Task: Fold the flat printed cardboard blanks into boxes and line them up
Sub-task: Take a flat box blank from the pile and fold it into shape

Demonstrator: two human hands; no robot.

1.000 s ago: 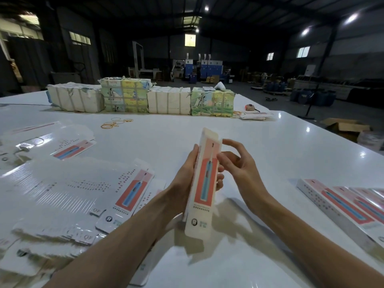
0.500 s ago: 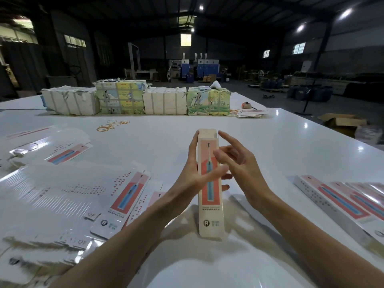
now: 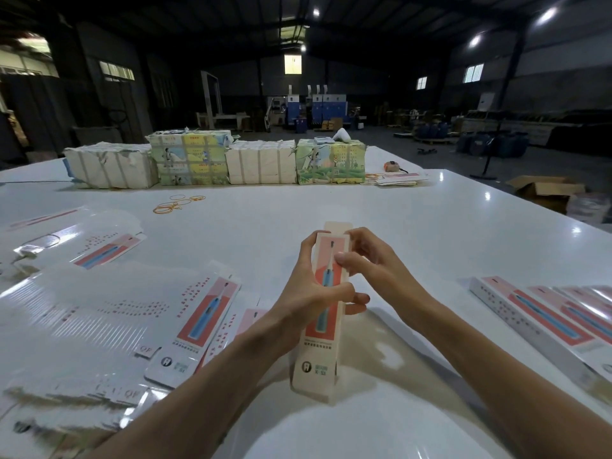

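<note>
Folded box (image 3: 323,329): upright above white surface (image 3: 414,226). Left hand (image 3: 309,286) fingers grasp mid-body; right hand (image 3: 371,263) fingers pinch top end. Finished boxes (image 3: 546,313) right; flat blanks (image 3: 109,313) left.

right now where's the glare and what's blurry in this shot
Head view: ceiling lights glare off the table and wash out the blanks at left; the nearest blanks smear; the box is sharp, its soft shadow falling right; the wide lens bows the table's edges; the hall is dim.
</note>
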